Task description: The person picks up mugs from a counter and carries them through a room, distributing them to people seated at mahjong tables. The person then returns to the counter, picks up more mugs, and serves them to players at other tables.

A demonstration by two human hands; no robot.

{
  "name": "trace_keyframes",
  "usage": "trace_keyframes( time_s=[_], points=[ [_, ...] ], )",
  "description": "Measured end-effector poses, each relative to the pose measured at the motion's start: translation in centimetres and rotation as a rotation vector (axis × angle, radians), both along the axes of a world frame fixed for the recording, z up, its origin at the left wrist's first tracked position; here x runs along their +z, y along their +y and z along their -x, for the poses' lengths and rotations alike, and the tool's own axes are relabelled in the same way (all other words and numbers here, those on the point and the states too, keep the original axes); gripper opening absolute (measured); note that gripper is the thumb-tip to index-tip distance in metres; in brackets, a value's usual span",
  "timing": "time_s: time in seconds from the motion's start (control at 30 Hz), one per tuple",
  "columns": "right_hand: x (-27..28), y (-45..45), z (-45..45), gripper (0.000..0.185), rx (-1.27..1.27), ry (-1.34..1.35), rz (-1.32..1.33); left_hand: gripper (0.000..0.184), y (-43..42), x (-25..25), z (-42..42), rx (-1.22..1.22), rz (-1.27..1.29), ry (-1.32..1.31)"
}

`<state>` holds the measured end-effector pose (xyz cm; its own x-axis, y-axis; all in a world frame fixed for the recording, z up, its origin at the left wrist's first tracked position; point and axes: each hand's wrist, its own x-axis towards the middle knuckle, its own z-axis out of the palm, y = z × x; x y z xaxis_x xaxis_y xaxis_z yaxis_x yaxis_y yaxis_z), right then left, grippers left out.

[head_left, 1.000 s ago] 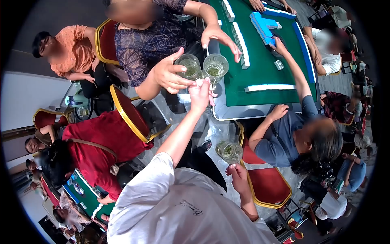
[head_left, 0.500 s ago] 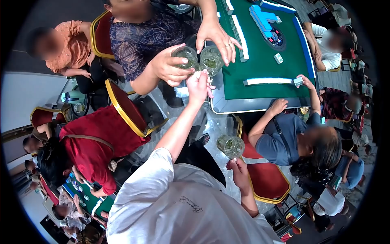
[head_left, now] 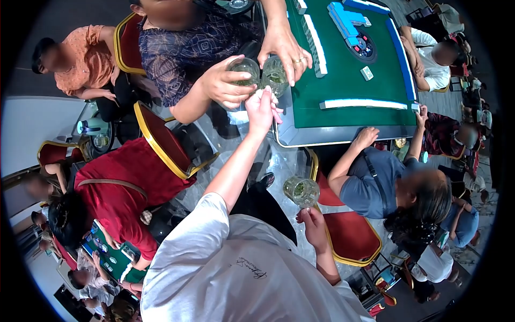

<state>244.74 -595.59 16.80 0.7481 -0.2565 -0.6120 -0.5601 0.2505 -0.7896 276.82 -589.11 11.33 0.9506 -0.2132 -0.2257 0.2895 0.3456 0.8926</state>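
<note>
My left hand [head_left: 260, 111] reaches forward, its thumb and fingers pinched at the lower edge of a clear glass of green tea [head_left: 275, 78]. A facing person's hand [head_left: 284, 51] grasps the same glass from above. That person's other hand [head_left: 226, 86] is wrapped around a second glass of tea [head_left: 244, 70], close beside the first. Low on my right side, my right hand [head_left: 313, 225] is closed at the base of another clear glass [head_left: 301, 191] with green leaves in it. Part of that grip is hidden.
A green mahjong table [head_left: 343, 75] with rows of tiles [head_left: 362, 104] stands ahead on the right. A seated person in grey [head_left: 370, 182] is at its near side. Red chairs with gold frames [head_left: 351, 239] stand close on both sides. A person in red [head_left: 115, 193] sits left.
The view has shifted slightly. The right-hand glass held by the facing person tilts a little more. The grey-clad player's hand has moved right along the tile row to the table edge.
</note>
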Motion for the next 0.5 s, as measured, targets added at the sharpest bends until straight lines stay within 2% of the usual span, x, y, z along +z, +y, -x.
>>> trace_keyframes(
  time_s=[0.13, 0.23, 0.37, 0.47, 0.5],
  points=[
    [0.3, 0.1, -0.2, 0.020, -0.002, 0.030, 0.004, 0.038, -0.9, 0.0, -1.0, -0.005, 0.043, -0.013],
    [-0.1, 0.1, -0.2, 0.022, 0.011, 0.056, -0.002, 0.033, -1.4, 0.0, -2.2, -0.072, -0.047, -0.028],
    [-0.7, 0.2, -0.2, 0.024, 0.014, 0.077, -0.025, 0.026, -2.9, 0.5, -3.2, -0.010, -0.031, -0.043],
    [-1.0, 0.2, -0.5, 0.023, 0.011, 0.077, -0.037, 0.028, -4.3, 0.2, -3.9, 0.063, -0.088, -0.085],
    [-1.2, 0.1, -0.5, 0.023, 0.023, 0.080, -0.038, 0.036, -4.7, 0.6, -4.0, 0.099, -0.087, -0.079]
  ],
)
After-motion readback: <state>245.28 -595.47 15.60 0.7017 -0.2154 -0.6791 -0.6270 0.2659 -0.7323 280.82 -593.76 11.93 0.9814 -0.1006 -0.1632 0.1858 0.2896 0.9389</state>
